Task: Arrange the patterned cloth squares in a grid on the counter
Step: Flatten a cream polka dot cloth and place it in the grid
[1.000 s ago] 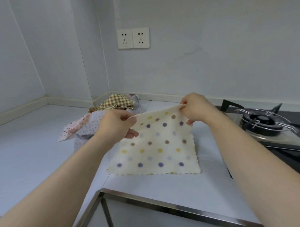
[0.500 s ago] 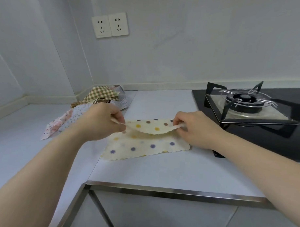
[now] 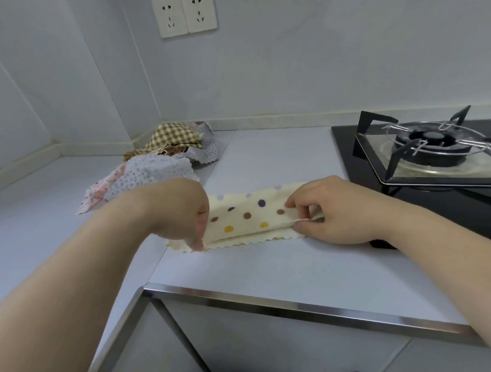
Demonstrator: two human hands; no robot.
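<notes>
The white counter (image 3: 263,270) carries one cream polka-dot cloth (image 3: 246,213), folded double between the loose cloth pile (image 3: 161,160) and the single gas burner (image 3: 432,145), with bare surface toward the steel front edge (image 3: 290,307), while the left hand (image 3: 179,208) and right hand (image 3: 329,211) each pinch one end.

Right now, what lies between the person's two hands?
In the head view, a cream polka-dot cloth, folded over on itself, spans the counter between the left hand and the right hand; each pinches one end.
</notes>
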